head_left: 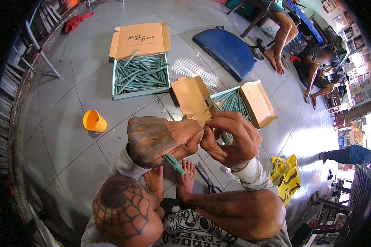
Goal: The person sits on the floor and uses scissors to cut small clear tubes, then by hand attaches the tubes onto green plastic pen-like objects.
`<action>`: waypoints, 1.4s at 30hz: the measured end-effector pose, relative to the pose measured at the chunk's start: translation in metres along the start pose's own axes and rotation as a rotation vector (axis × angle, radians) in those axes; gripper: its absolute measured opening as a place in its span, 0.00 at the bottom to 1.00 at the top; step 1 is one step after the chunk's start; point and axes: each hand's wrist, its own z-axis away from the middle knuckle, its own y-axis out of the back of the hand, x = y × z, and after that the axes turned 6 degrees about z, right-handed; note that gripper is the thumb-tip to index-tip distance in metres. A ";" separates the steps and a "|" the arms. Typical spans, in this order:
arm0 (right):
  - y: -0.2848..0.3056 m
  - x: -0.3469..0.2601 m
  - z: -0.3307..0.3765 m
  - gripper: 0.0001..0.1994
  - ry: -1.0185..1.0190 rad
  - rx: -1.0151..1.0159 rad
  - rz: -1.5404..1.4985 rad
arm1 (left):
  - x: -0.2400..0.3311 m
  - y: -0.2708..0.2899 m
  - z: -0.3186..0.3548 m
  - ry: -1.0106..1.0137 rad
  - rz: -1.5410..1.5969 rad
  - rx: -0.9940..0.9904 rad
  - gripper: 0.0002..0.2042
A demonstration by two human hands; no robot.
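Teal plastic forms the short tube (174,163) held at frame centre in the head view. The left hand (158,138) closes around the tube's upper part, fingers curled down over it, so that only the lower end protrudes toward 5 o'clock. The right hand (231,138) sits just beside the left, touching it; thumb and forefinger pinch together at the tube's hidden top end, and what they grip there cannot be seen.

Head view, surroundings:
- At 11 o'clock from the hands, an open cardboard box (140,76) lies on the tiled floor (62,136), filled with long teal sticks of the same colour.
- At 1 o'clock, a second open box (235,101) lies directly behind the hands, holding more teal sticks.
- At 9 o'clock, an orange cup (94,121) lies tipped on its side.
- At 12 o'clock, a bundle of clear plastic coils (193,71) rests between the boxes.
- At 4 o'clock, a yellow bag (286,177) lies on the floor.
- At 6 o'clock, scissors (206,178) lie beside the person's bare feet (181,179).
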 end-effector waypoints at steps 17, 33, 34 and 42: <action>0.002 0.001 0.003 0.11 0.010 -0.019 -0.061 | -0.004 0.000 0.004 -0.042 0.004 -0.022 0.13; 0.006 0.004 0.002 0.09 0.081 -0.079 -0.137 | 0.000 0.003 0.003 -0.010 0.023 -0.057 0.13; 0.007 0.005 0.002 0.09 0.067 -0.092 -0.152 | 0.000 0.004 0.002 0.005 0.039 -0.083 0.12; 0.001 0.004 0.002 0.11 0.007 -0.022 -0.234 | 0.003 0.002 0.000 0.561 0.498 -0.067 0.16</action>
